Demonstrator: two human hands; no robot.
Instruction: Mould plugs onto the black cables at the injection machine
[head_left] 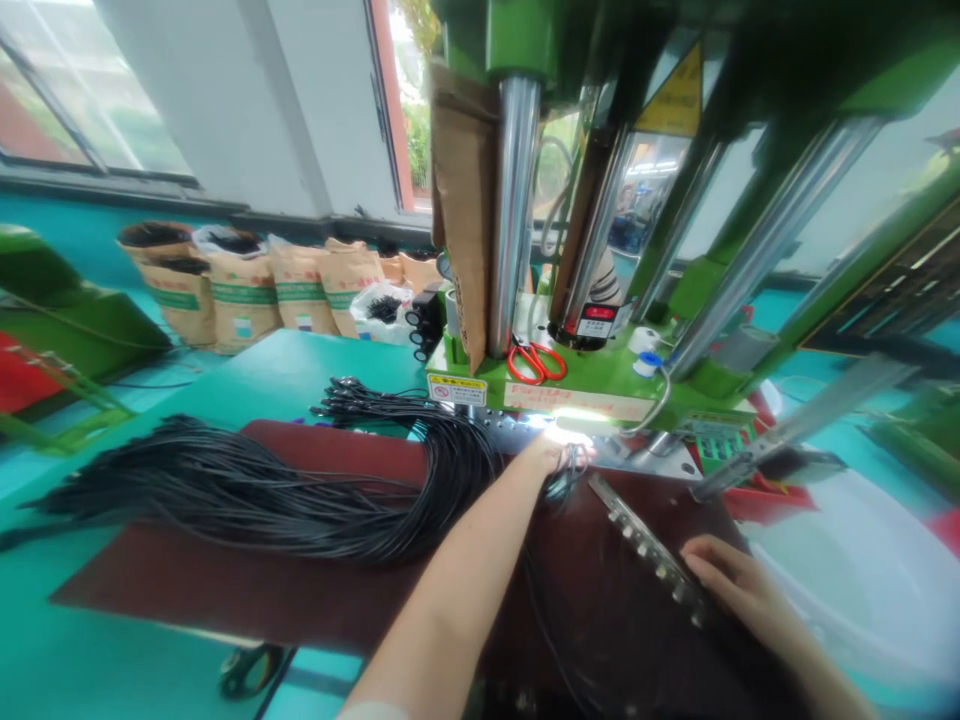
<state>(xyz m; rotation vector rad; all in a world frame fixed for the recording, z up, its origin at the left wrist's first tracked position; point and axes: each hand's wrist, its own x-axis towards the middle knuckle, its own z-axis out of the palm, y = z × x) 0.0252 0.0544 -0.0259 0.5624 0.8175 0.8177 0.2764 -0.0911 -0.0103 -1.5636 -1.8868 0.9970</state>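
My left hand (556,456) reaches forward to the front of the green press, under a bright lamp. Its fingers are closed around a few thin dark cables (562,486); glare and blur hide the fingertips. Lower on the right, my right hand (726,572) has its fingers bent at the edge of a metal bar (637,535), seemingly gripping it. Several small shiny fittings line this bar, which lies slanted over the dark red board. A thick bundle of black cables (300,490) curves across the board to the left of my left arm.
The green press (465,385) stands ahead with steel columns (517,200). Red-handled scissors (535,363) lie on its ledge. Black-handled scissors (251,670) lie near the front of the green table (292,365). Paper sacks (244,300) line the wall. A red tray (772,503) sits right.
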